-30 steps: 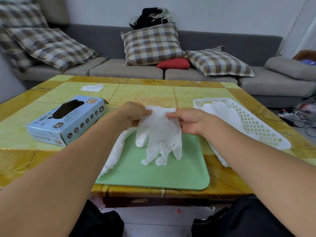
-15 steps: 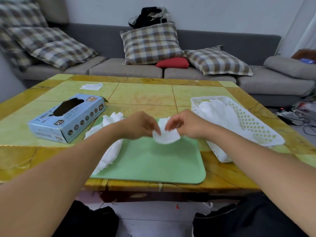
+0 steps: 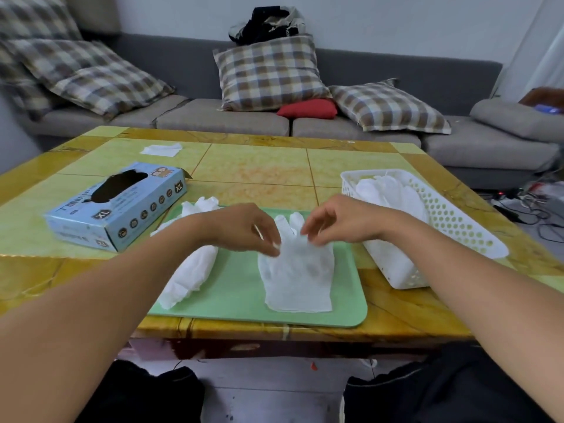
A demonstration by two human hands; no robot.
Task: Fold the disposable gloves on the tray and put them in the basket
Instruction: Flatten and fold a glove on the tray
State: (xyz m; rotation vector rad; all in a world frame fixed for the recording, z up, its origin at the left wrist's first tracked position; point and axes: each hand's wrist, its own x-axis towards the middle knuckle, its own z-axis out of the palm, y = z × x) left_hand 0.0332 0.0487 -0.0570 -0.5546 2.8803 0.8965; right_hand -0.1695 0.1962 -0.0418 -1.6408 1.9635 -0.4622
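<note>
A home living room: grey sofa [image 3: 274,123] with checked cushions [image 3: 270,73] at twelve o'clock, tiled coffee table [image 3: 253,166] up front.

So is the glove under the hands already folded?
No, the glove lies spread flat on the green tray, its fingers pointing away, with the left hand and right hand pinching it near the finger bases.

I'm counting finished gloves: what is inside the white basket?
The white basket holds a heap of white gloves. They overlap and the wall hides the lower ones, so they cannot be counted.
</note>
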